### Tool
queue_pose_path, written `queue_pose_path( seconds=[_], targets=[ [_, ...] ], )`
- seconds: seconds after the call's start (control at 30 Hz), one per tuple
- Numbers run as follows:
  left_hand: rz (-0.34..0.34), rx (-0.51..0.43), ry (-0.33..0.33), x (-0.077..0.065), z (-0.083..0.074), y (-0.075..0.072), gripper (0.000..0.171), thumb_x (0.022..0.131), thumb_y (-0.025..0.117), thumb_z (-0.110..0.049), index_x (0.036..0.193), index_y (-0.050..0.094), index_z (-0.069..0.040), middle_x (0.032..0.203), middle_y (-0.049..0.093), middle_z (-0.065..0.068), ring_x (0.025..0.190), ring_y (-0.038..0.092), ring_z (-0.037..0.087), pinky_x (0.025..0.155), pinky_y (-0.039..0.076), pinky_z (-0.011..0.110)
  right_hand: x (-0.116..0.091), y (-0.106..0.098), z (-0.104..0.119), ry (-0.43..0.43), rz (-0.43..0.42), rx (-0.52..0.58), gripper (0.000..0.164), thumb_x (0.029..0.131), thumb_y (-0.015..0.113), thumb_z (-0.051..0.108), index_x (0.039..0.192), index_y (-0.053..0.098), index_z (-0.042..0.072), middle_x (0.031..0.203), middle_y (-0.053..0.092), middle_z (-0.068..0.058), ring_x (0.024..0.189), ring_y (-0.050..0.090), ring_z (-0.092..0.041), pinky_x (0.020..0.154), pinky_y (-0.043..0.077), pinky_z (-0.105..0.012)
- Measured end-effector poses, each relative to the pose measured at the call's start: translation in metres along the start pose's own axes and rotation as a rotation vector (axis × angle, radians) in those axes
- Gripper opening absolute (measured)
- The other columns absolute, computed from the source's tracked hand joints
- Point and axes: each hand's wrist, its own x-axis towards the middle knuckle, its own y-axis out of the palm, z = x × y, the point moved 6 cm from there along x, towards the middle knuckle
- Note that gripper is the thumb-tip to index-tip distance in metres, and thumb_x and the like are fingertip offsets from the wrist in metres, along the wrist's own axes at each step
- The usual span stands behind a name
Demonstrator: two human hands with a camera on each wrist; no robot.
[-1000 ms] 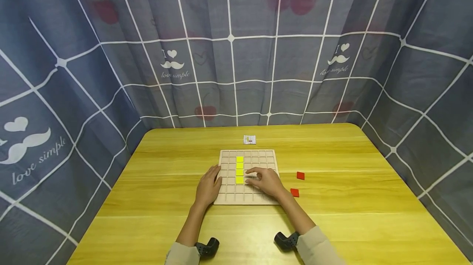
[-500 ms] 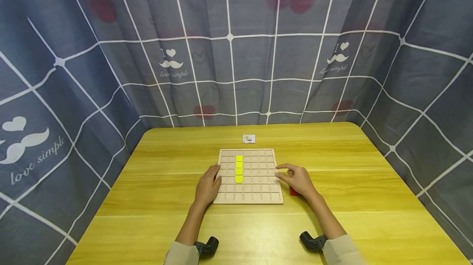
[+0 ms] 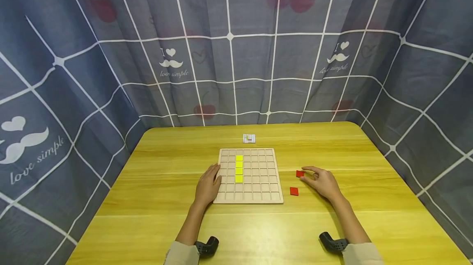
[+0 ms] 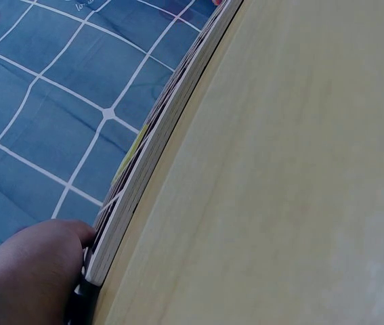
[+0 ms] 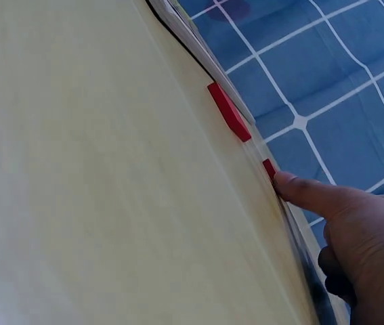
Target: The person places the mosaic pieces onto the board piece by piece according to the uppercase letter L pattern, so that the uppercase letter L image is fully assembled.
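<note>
L hand (image 3: 207, 185) rests along the left edge of the wooden grid board (image 3: 260, 179), fingers fairly straight & relaxed, thumb on the rim; grips nothing. The board lies flat mid-table. R hand (image 3: 323, 182) is well off to the board's right, thumb & index finger bent toward each other at the right end of the far red tile (image 3: 299, 173). R wrist view has the thumb tip touching that tile; can't tell if it's pinched or just touched. Tile's on or v. close to the tabletop.

Near red tile (image 3: 294, 191) lies flat, loose, a bit nearer & slightly left of the far one, btwn R hand & board, touching neither. Four yellow tiles (image 3: 239, 165) sit in a straight near-to-far line on the board, 3rd col. from left, w/ one row of cells beyond their far end.

Small gridded card (image 3: 249, 138) is on the wood-grain table (image 3: 148, 215) just past the board's far edge. Beige sleeves (image 3: 363, 254) & black wrist mounts (image 3: 207, 247) on both arms. Blue-grey checked curtain (image 3: 207, 64) behind, also L & R.
</note>
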Motion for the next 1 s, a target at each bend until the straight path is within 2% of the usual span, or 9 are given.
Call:
queue_pose_path(
  seconds=[0.2,0.5,0.63,0.8,1.0],
  targets=[
    [-0.004,0.002,-0.001,0.001,0.0,0.0,0.042,0.093,0.053,-0.017,0.132,0.049,-0.001,0.138,0.045,0.011,0.13,0.036,0.029,0.107,0.028,0.046,0.0,-0.001,-0.006,0.006,0.024,-0.031,0.038,0.08,0.069,0.04,0.108,0.069,0.013,0.048,0.031,0.005,0.044,0.021,-0.009,0.043,0.021,-0.023],
    [0.009,0.0,-0.001,0.0,-0.001,0.0,0.043,0.093,0.053,-0.018,0.133,0.048,-0.002,0.139,0.044,0.011,0.13,0.035,0.029,0.107,0.028,0.046,0.007,0.003,0.005,-0.01,-0.025,-0.022,0.036,0.081,0.067,0.043,0.105,0.069,0.016,0.047,0.031,0.005,0.043,0.02,-0.008,0.04,0.021,-0.022],
    [0.01,0.0,-0.006,-0.001,0.0,0.0,0.043,0.093,0.053,-0.018,0.133,0.049,-0.002,0.139,0.044,0.011,0.13,0.035,0.03,0.107,0.028,0.046,0.01,0.018,0.028,-0.073,-0.021,0.019,0.035,0.08,0.068,0.043,0.103,0.07,0.017,0.047,0.03,0.008,0.042,0.019,-0.004,0.04,0.02,-0.021],
    [0.011,-0.004,-0.011,-0.001,0.0,-0.001,0.043,0.094,0.052,-0.018,0.133,0.048,-0.002,0.139,0.044,0.011,0.13,0.035,0.029,0.108,0.028,0.046,0.011,0.045,0.066,-0.188,0.032,0.083,0.029,0.079,0.071,0.038,0.1,0.07,0.018,0.046,0.027,0.013,0.042,0.016,0.0,0.039,0.017,-0.018],
    [0.011,-0.006,-0.01,0.0,-0.001,-0.001,0.043,0.094,0.052,-0.018,0.133,0.048,-0.002,0.139,0.044,0.011,0.131,0.034,0.029,0.108,0.027,0.046,0.016,0.071,0.101,-0.263,0.048,0.095,0.025,0.08,0.071,0.035,0.099,0.071,0.019,0.046,0.025,0.015,0.042,0.015,0.001,0.039,0.017,-0.017]
  ],
)
